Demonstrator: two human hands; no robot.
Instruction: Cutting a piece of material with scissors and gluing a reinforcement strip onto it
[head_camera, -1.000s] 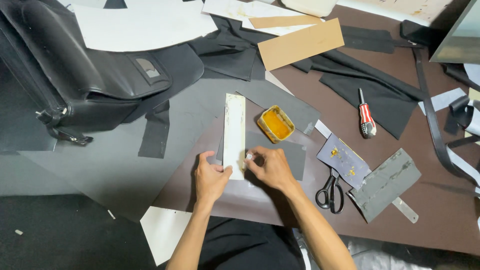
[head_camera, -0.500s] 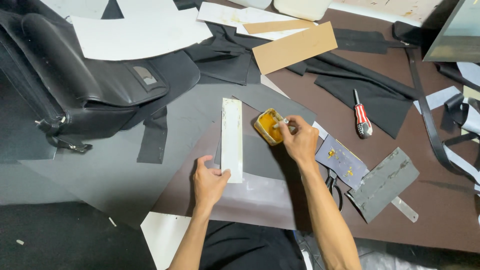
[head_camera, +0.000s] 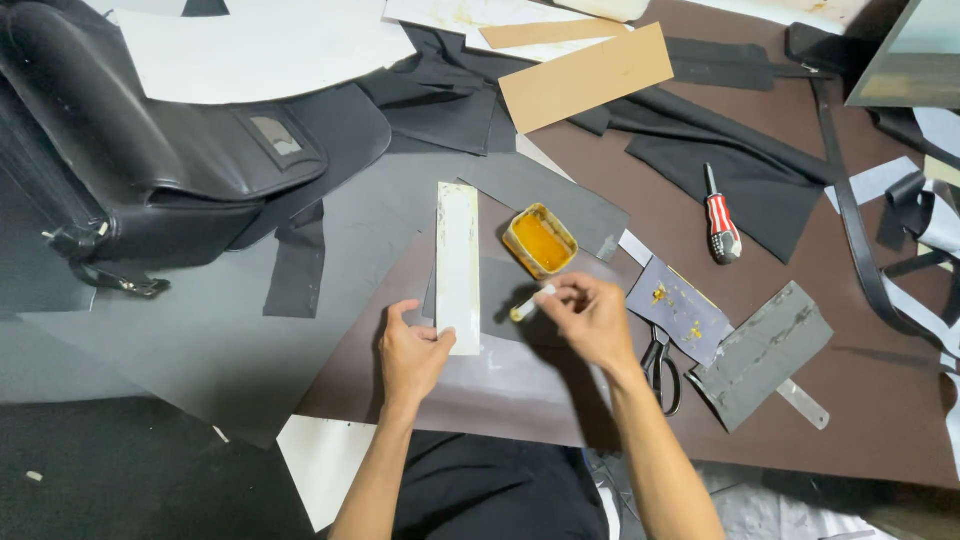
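My left hand (head_camera: 410, 352) presses its fingertips on the near end of a long white strip (head_camera: 457, 262) that lies on a dark brown sheet (head_camera: 500, 385). My right hand (head_camera: 590, 318) pinches a small white applicator (head_camera: 530, 303) with a yellow-tipped end, held just right of the strip. A small open tin of amber glue (head_camera: 540, 240) sits beyond the applicator on a dark grey piece (head_camera: 560, 195).
A black leather bag (head_camera: 130, 160) fills the far left. Scissors (head_camera: 662, 368), grey patches (head_camera: 680, 310) and a metal ruler (head_camera: 800, 400) lie to the right. A red-handled screwdriver (head_camera: 722, 225), tan cardboard (head_camera: 585, 75) and black fabric pieces (head_camera: 720, 150) lie farther back.
My right hand left the strip, reached to the glue tin, then came back toward me holding the applicator with glue on its tip. My left hand stayed on the strip.
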